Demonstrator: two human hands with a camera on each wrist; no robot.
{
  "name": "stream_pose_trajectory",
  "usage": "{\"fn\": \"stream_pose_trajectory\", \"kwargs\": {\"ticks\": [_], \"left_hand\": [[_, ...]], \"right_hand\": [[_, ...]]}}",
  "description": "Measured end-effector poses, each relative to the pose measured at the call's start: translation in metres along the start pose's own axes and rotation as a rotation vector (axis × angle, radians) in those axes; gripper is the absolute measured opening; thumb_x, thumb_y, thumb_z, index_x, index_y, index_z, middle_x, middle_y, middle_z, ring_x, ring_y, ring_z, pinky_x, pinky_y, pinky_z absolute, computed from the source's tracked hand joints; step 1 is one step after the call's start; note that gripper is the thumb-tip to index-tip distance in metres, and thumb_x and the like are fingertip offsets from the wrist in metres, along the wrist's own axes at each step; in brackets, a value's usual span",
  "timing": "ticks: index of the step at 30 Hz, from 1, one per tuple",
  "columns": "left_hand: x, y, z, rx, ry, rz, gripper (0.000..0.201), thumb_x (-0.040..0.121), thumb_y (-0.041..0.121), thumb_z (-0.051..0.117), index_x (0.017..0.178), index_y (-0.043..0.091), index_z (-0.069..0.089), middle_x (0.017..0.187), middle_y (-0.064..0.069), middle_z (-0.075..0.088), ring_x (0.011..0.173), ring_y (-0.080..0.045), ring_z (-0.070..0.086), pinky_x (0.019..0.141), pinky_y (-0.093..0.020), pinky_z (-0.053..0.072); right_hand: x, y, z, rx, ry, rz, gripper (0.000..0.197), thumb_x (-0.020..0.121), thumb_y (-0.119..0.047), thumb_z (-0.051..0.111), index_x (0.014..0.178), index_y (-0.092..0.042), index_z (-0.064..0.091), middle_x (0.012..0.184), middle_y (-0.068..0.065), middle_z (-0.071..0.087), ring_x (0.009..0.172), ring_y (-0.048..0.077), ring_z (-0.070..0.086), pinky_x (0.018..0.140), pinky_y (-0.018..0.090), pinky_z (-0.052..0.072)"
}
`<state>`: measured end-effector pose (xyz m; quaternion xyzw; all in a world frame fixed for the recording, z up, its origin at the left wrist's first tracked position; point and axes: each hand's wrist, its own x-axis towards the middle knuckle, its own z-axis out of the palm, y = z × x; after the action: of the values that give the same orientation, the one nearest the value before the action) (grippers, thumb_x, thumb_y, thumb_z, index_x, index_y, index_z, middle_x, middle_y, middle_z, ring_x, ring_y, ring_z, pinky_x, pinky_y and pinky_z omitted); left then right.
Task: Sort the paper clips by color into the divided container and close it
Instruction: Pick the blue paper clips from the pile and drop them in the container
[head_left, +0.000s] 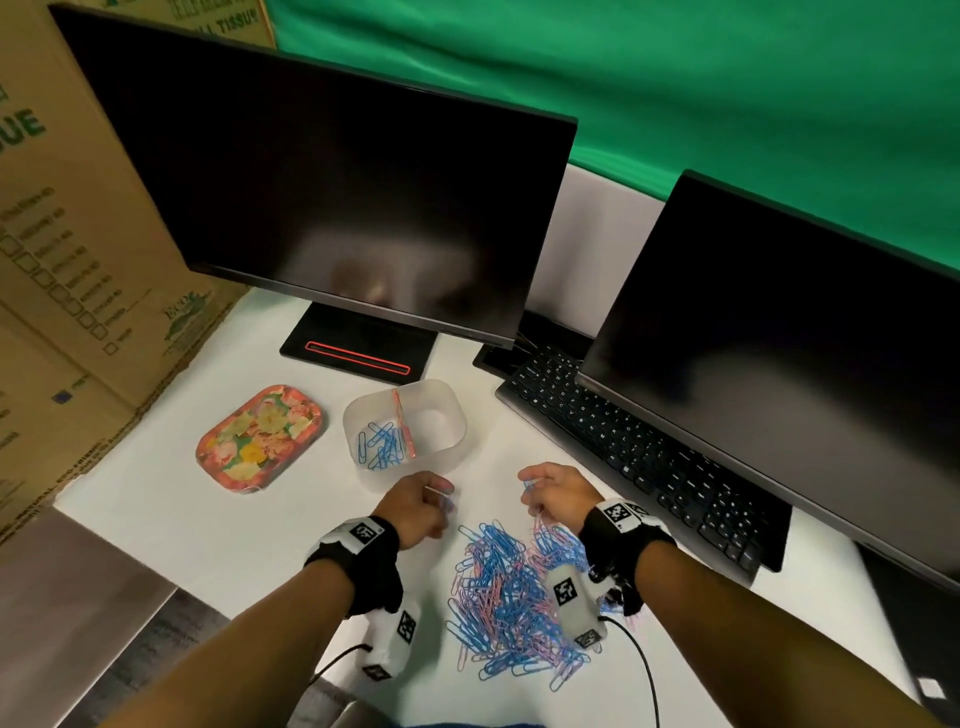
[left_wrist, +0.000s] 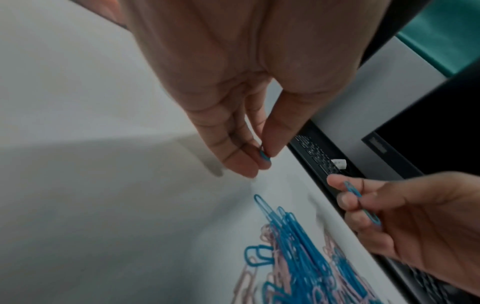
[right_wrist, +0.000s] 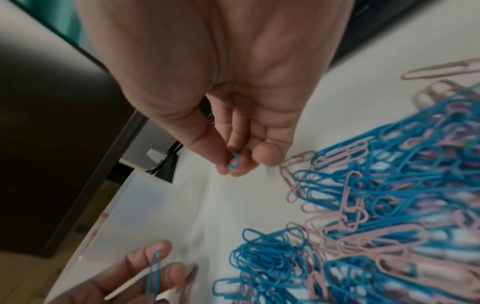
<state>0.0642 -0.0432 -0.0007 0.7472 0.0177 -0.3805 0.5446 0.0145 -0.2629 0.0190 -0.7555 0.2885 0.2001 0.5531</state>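
A mixed pile of blue and pink paper clips (head_left: 514, 597) lies on the white desk between my wrists. My left hand (head_left: 441, 499) hovers just past the pile and pinches a blue clip (left_wrist: 265, 156) between thumb and fingertips. My right hand (head_left: 530, 486) is level with it to the right and pinches another blue clip (right_wrist: 233, 161). Beyond the left hand stands the translucent divided container (head_left: 452, 415), open, with a pink divider. Its left compartment holds several blue clips (head_left: 382, 444); the right compartment looks bare. Its floral lid (head_left: 260, 439) lies to the left.
Two dark monitors stand behind the work area, the left one on a black base (head_left: 358, 353). A black keyboard (head_left: 639, 457) runs along the right of the pile. Cardboard boxes (head_left: 67, 260) wall off the left side. Cables trail from both wrist cameras.
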Motion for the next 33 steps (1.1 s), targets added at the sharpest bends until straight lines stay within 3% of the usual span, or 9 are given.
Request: {"fn": "stream_pose_trajectory", "kwargs": {"ticks": [4, 7, 10, 13, 16, 20, 22, 28, 33], "left_hand": [[-0.003, 0.007, 0.007, -0.143, 0.009, -0.038, 0.031, 0.081, -0.017, 0.045, 0.101, 0.006, 0.055, 0.076, -0.014, 0.06, 0.063, -0.022, 0.055, 0.059, -0.029, 0.05], [-0.003, 0.01, 0.016, -0.124, 0.022, -0.049, 0.018, 0.083, -0.006, 0.049, 0.089, 0.008, 0.059, 0.07, -0.011, 0.055, 0.063, -0.022, 0.054, 0.061, -0.03, 0.05], [0.002, 0.007, 0.025, 0.28, 0.027, 0.075, 0.012, 0.08, 0.009, 0.058, 0.078, 0.02, 0.059, 0.073, 0.003, 0.057, 0.068, -0.014, 0.052, 0.062, -0.023, 0.044], [0.006, 0.0, 0.036, 0.711, -0.011, 0.185, 0.013, 0.077, 0.014, 0.064, 0.084, 0.025, 0.061, 0.084, 0.006, 0.058, 0.082, -0.017, 0.057, 0.072, -0.024, 0.046], [0.008, -0.005, 0.041, 0.947, -0.012, 0.251, 0.016, 0.081, 0.018, 0.061, 0.095, 0.022, 0.067, 0.107, -0.001, 0.06, 0.099, -0.023, 0.06, 0.084, -0.03, 0.049], [0.009, -0.008, 0.038, 0.984, -0.009, 0.22, 0.012, 0.082, 0.017, 0.058, 0.089, 0.022, 0.066, 0.103, 0.0, 0.061, 0.096, -0.022, 0.061, 0.081, -0.031, 0.051], [0.008, -0.008, 0.035, 0.988, -0.026, 0.215, 0.012, 0.081, 0.016, 0.058, 0.086, 0.022, 0.066, 0.099, 0.001, 0.061, 0.094, -0.022, 0.061, 0.078, -0.03, 0.051], [-0.002, -0.006, 0.026, 0.952, -0.016, 0.222, 0.013, 0.079, 0.014, 0.058, 0.082, 0.023, 0.065, 0.098, 0.001, 0.068, 0.093, -0.022, 0.062, 0.078, -0.028, 0.051], [-0.01, -0.002, 0.018, 0.808, 0.016, 0.23, 0.03, 0.08, 0.012, 0.056, 0.107, 0.022, 0.066, 0.105, -0.001, 0.067, 0.099, -0.02, 0.061, 0.081, -0.023, 0.046]], "right_hand": [[-0.009, 0.006, -0.001, 0.262, -0.036, 0.092, 0.028, 0.084, 0.011, 0.04, 0.096, -0.006, 0.06, 0.066, 0.01, 0.05, 0.054, 0.019, 0.051, 0.045, 0.024, 0.038], [-0.013, 0.006, 0.0, 0.292, -0.014, 0.13, 0.026, 0.084, 0.007, 0.039, 0.087, -0.007, 0.06, 0.066, 0.008, 0.046, 0.05, 0.018, 0.045, 0.049, 0.025, 0.03], [-0.013, 0.012, -0.005, -0.003, 0.067, 0.063, 0.019, 0.084, -0.004, 0.05, 0.078, -0.016, 0.063, 0.075, 0.003, 0.057, 0.059, 0.017, 0.048, 0.054, 0.025, 0.037], [-0.022, 0.021, -0.01, -0.365, 0.12, -0.037, 0.013, 0.08, -0.008, 0.06, 0.081, -0.02, 0.067, 0.099, 0.003, 0.066, 0.093, 0.017, 0.061, 0.075, 0.022, 0.045], [-0.03, 0.031, -0.013, -0.554, 0.087, -0.098, 0.017, 0.08, -0.006, 0.058, 0.081, -0.02, 0.068, 0.093, 0.0, 0.066, 0.09, 0.017, 0.063, 0.072, 0.02, 0.048], [-0.03, 0.035, -0.006, -0.646, 0.083, -0.111, 0.011, 0.078, -0.026, 0.071, 0.071, -0.028, 0.062, 0.081, -0.006, 0.065, 0.077, 0.014, 0.064, 0.072, 0.025, 0.055], [-0.026, 0.032, 0.004, -0.659, 0.111, -0.136, 0.009, 0.077, -0.033, 0.072, 0.077, -0.026, 0.065, 0.088, -0.004, 0.068, 0.082, 0.014, 0.065, 0.078, 0.028, 0.056], [-0.009, 0.022, 0.027, -0.802, 0.171, -0.201, 0.029, 0.09, -0.03, 0.059, 0.117, -0.02, 0.06, 0.123, 0.003, 0.056, 0.111, 0.021, 0.057, 0.092, 0.029, 0.047], [0.002, 0.014, 0.035, -0.908, 0.176, -0.148, 0.024, 0.092, -0.02, 0.054, 0.112, -0.013, 0.064, 0.119, 0.007, 0.06, 0.107, 0.023, 0.06, 0.085, 0.029, 0.05]]}}
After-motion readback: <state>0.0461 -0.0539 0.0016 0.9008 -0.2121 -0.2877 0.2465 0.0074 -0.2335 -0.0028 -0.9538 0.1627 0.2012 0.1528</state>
